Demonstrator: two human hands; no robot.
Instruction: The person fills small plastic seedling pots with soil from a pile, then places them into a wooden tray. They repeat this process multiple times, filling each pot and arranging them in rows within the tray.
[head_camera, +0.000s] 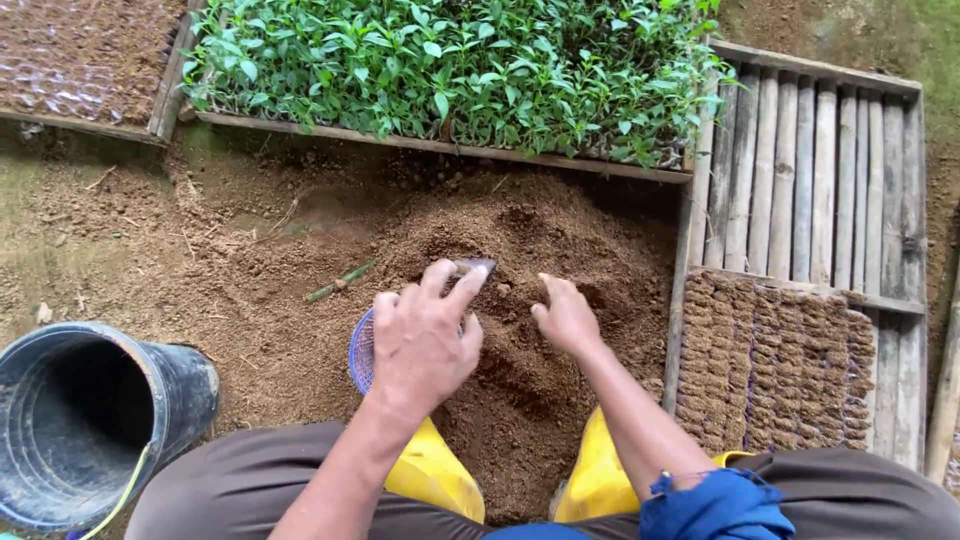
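hands in the soil heap

at the far left a black bucket (95, 425) lies tipped on its side on the dirt ground (120, 240), its mouth facing me, a pale green handle trailing at its lower edge. above it, at the top left corner, a wooden tray (165, 90) packed with brown soil. next to that, along the top, a long wooden tray (440, 148) thick with green seedlings (450, 60).

in the middle lies the heap of loose brown soil (540, 240). a thin green stick (340, 282) lies on its left slope. my left hand (425, 340) rests palm down over a small blue mesh basket (362, 350), of which only the rim shows beside my wrist; my fingers are spread and curled over something dark and flat at their tips, and i cannot tell whether i am gripping it or only pressing it. just beside it, my right hand (565, 318) is loosely cupped, fingertips sunk into the soil, grasping nothing i can see. below them are my yellow boots (440, 475), on either side of the heap's near edge, and my grey trousers (240, 480).

to the right stands a slatted wooden tray (810, 170), its upper part bare, its lower part filled with rows of small soil-filled pots (775, 365) packed tight together.
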